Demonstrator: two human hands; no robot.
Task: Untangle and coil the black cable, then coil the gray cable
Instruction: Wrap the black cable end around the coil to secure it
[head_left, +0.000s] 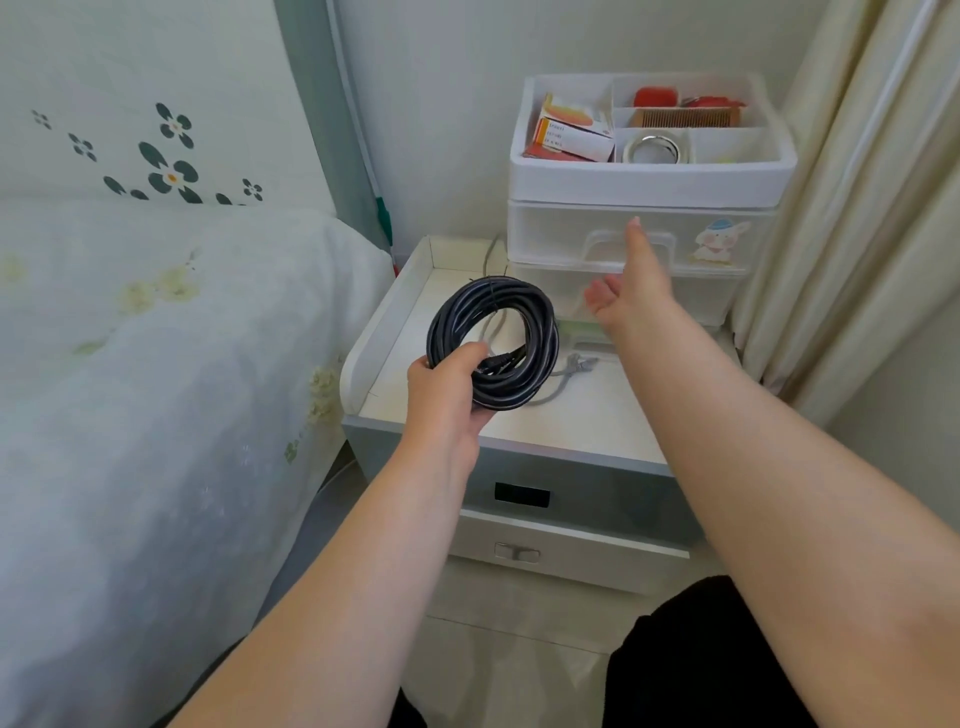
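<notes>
The black cable (540, 332) is wound into a round coil, and my left hand (447, 395) grips its lower left side, holding it above the nightstand top (597, 421). Its plug end lies across the coil near my thumb. The gray cable (566, 374) lies loose on the nightstand behind and under the coil, partly hidden by it. My right hand (628, 280) is stretched forward with fingers straight and thumb out, holding nothing, just in front of the clear drawer unit (727, 223).
A white organiser tray (649, 182) with boxes, a comb and tape sits on top of the drawer unit. The bed (156, 364) lies to the left, a curtain (857, 208) to the right. The nightstand has raised side rims and drawers (566, 545) below.
</notes>
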